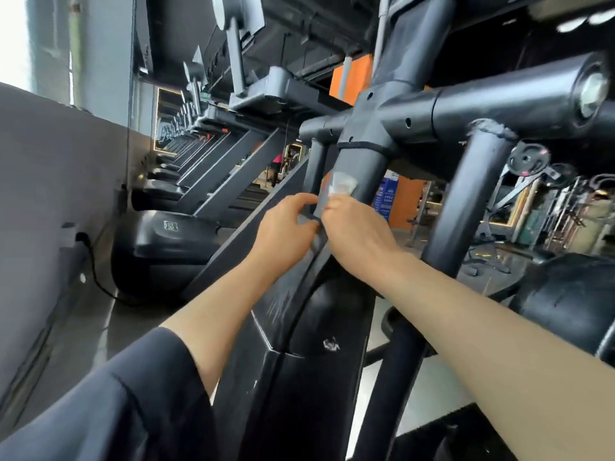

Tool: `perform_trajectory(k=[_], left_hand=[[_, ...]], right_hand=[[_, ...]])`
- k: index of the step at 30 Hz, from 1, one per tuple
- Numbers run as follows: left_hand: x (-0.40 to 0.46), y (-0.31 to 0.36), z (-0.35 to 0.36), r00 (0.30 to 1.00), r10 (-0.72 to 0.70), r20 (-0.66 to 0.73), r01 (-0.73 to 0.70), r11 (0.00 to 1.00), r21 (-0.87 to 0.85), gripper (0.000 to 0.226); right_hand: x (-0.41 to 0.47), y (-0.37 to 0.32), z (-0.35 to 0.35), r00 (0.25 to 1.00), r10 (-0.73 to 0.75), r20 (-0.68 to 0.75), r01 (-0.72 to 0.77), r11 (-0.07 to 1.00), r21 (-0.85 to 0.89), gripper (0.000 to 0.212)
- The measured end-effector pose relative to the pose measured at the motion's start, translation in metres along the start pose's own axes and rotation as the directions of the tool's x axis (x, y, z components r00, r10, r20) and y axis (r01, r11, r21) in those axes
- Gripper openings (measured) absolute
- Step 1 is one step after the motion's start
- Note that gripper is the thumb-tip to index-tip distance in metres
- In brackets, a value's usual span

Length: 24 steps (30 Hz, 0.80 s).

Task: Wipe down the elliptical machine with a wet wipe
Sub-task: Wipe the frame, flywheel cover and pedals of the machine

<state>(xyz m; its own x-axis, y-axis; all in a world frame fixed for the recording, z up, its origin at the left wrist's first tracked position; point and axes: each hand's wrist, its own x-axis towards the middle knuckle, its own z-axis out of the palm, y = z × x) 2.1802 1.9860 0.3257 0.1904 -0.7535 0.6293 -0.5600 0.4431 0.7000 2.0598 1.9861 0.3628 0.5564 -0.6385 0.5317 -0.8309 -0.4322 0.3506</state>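
Head view: both your hands meet at the elliptical machine (362,164)'s dark central post, w/ a pale, crumpled wet wipe (340,185) pressed on the post just above them. Your right hand (357,232) pinches the wipe's lower edge; your left hand (284,229) has fingers curled beside it, touching the post. A row of treadmills (186,181) runs along the left wall.

both hands (316,227) before elliptical post (361,168); treadmills (199,161) left.
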Motion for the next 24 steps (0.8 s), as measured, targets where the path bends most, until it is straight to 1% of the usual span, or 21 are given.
perform_trajectory(k=[2, 4, 5, 6, 7, 8, 9, 10, 12, 14, 15, 16, 18, 19, 21, 22, 24], left_hand=[[0.011, -0.007, 0.004, 0.997, 0.016, 0.074, -0.020, 0.998, 0.059, 0.042], [0.019, -0.015, 0.008, 0.992, 0.032, 0.125, -0.043, 0.995, 0.086, 0.039], [0.022, -0.019, 0.009, 0.989, 0.041, 0.141, -0.053, 0.995, 0.080, 0.038], [0.023, -0.023, 0.010, 0.987, 0.052, 0.150, -0.064, 0.995, 0.071, 0.039], [0.023, -0.027, 0.012, 0.987, 0.073, 0.145, -0.084, 0.994, 0.072, 0.040], [0.022, -0.032, 0.013, 0.986, 0.101, 0.135, -0.113, 0.990, 0.084, 0.040], [0.021, -0.035, 0.014, 0.984, 0.130, 0.124, -0.143, 0.985, 0.098, 0.040], [0.021, -0.038, 0.015, 0.982, 0.152, 0.115, -0.164, 0.981, 0.104, 0.040], [0.019, -0.041, 0.016, 0.977, 0.178, 0.114, -0.188, 0.978, 0.088, 0.043], [0.014, -0.044, 0.015, 0.975, 0.183, 0.124, -0.187, 0.982, 0.024, 0.045], [0.011, -0.047, 0.014, 0.981, 0.162, 0.108, -0.160, 0.987, -0.025, 0.047], [0.005, -0.050, 0.011, 0.991, 0.114, 0.069, -0.108, 0.991, -0.083, 0.049], [-0.009, -0.062, 0.007, 0.999, -0.020, -0.032, 0.013, 0.977, -0.213, 0.048], [-0.018, -0.070, 0.007, 0.995, -0.082, -0.057, 0.062, 0.957, -0.283, 0.049], [-0.039, -0.086, 0.009, 0.986, -0.162, -0.040, 0.132, 0.903, -0.409, 0.057], [-0.049, -0.092, 0.012, 0.983, -0.186, -0.008, 0.163, 0.881, -0.443, 0.065], [-0.068, -0.101, 0.020, 0.976, -0.215, 0.031, 0.206, 0.869, -0.450, 0.086]], right_hand=[[0.013, 0.012, -0.006, 0.996, -0.056, 0.063, 0.066, 0.983, -0.172, 0.035], [0.028, 0.025, -0.013, 0.995, -0.084, 0.047, 0.095, 0.933, -0.348, 0.038], [0.033, 0.030, -0.015, 0.996, -0.083, 0.020, 0.083, 0.900, -0.429, 0.041], [0.035, 0.032, -0.017, 0.995, -0.098, -0.005, 0.084, 0.880, -0.467, 0.046], [0.036, 0.030, -0.015, 0.989, -0.148, -0.011, 0.126, 0.874, -0.469, 0.057], [0.035, 0.028, -0.010, 0.977, -0.213, 0.021, 0.199, 0.866, -0.459, 0.066], [0.035, 0.026, -0.006, 0.965, -0.250, 0.074, 0.256, 0.857, -0.448, 0.067], [0.039, 0.025, -0.007, 0.959, -0.256, 0.122, 0.284, 0.845, -0.453, 0.060], [0.055, 0.029, -0.016, 0.970, -0.205, 0.131, 0.243, 0.849, -0.469, 0.043], [0.070, 0.031, -0.026, 0.990, -0.110, 0.085, 0.137, 0.883, -0.448, 0.031], [0.071, 0.028, -0.028, 0.994, -0.089, 0.070, 0.110, 0.901, -0.420, 0.026], [0.069, 0.022, -0.029, 0.993, -0.070, 0.092, 0.101, 0.914, -0.394, 0.024], [0.051, 0.013, -0.026, 0.988, -0.041, 0.148, 0.082, 0.957, -0.278, 0.021], [0.039, 0.011, -0.023, 0.989, -0.053, 0.138, 0.079, 0.978, -0.190, 0.027], [0.014, 0.016, -0.016, 0.988, -0.153, 0.038, 0.154, 0.988, -0.026, 0.030], [0.003, 0.017, -0.014, 0.979, -0.204, 0.002, 0.204, 0.979, 0.022, 0.030], [-0.005, 0.017, -0.010, 0.959, -0.284, 0.001, 0.283, 0.955, 0.084, 0.032]])
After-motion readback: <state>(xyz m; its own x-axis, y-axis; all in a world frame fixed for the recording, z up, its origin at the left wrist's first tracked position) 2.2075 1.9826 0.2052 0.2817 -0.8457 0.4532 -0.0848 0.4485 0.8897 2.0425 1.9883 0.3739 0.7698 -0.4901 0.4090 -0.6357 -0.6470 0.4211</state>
